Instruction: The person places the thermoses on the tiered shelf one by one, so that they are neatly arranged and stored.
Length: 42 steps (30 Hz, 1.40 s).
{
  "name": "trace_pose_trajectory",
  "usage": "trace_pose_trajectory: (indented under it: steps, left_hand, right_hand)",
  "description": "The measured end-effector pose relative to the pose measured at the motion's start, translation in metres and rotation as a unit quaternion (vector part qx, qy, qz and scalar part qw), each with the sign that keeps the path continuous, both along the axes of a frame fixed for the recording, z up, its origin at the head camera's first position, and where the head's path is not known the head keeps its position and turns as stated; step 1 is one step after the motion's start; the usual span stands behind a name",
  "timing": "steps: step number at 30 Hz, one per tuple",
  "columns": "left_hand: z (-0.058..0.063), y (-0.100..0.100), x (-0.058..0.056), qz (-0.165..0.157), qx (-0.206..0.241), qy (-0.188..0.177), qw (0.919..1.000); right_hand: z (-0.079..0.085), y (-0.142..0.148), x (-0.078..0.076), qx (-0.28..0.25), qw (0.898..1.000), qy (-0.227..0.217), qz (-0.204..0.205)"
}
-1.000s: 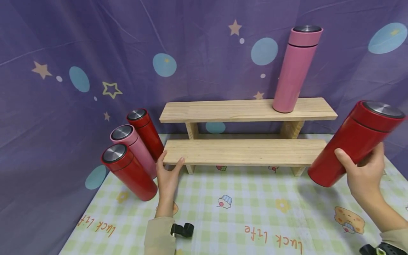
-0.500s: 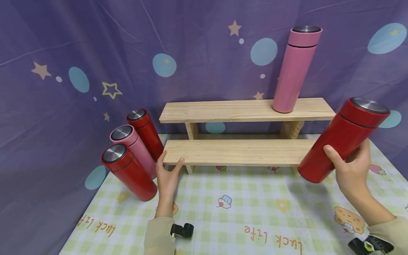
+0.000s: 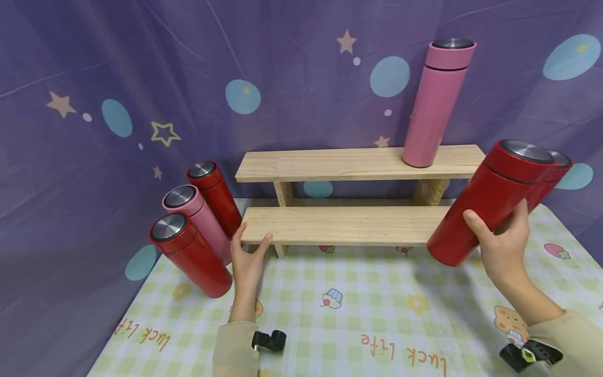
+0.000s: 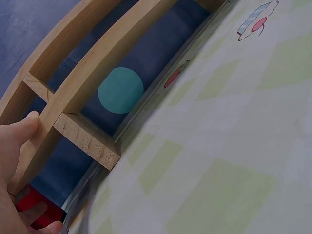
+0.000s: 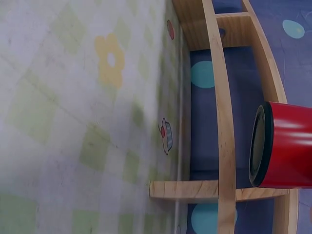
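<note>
My right hand (image 3: 506, 251) grips a red thermos (image 3: 487, 204) with a silver-topped lid. It is held up, in front of the right end of the lower board, and its dark base shows in the right wrist view. My left hand (image 3: 247, 264) holds the left end of a two-tier wooden shelf (image 3: 339, 225); in the left wrist view the thumb (image 4: 27, 126) lies on the board and the other fingers are on its far side. A tall pink thermos (image 3: 435, 110) stands on the upper board, toward the right.
Left of the shelf stand a near red thermos (image 3: 198, 259), a pink thermos (image 3: 207, 225) and a far red thermos (image 3: 219, 199). Another red thermos (image 3: 548, 183) is partly hidden behind the held one. A checked cloth (image 3: 377, 298) covers the table; a purple curtain (image 3: 306, 47) hangs behind.
My right hand has moved left with the red thermos, toward the shelf's right end. The red thermos behind it has come into sight. My left hand has stayed in place.
</note>
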<state>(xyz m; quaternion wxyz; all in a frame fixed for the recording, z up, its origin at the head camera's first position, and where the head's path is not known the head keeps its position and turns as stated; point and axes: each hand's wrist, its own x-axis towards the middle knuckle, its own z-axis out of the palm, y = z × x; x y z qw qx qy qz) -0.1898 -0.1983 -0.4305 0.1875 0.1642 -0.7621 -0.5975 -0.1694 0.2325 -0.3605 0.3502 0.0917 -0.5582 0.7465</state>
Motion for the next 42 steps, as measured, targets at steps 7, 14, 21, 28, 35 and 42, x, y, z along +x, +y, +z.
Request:
trace_pose_trajectory:
  steps: [7,14,21,28,35,42]
  left_hand:
    - [-0.001,0.001,0.000,0.002,-0.001,-0.001,1.0000]
    - [0.000,0.000,0.000,-0.001,-0.001,-0.005,1.0000]
    - [-0.001,0.000,0.000,0.000,-0.003,-0.010,0.9999]
    - [-0.001,-0.001,0.000,-0.001,-0.006,-0.005,1.0000]
    - [-0.001,0.000,0.000,0.000,-0.007,0.002,1.0000]
    - [-0.001,-0.001,0.000,-0.005,-0.006,0.004,1.0000]
  right_hand:
    - [0.003,-0.013,-0.004,0.006,1.000,-0.006,0.007]
    - [0.005,-0.024,-0.009,0.011,1.000,-0.014,0.015]
    - [0.006,-0.034,-0.015,0.014,1.000,-0.025,0.010]
    - [0.011,-0.043,-0.023,0.016,0.999,-0.021,0.025]
    - [0.016,-0.053,-0.029,0.022,0.999,-0.023,0.033]
    - [0.021,-0.061,-0.034,0.030,0.999,-0.011,0.037]
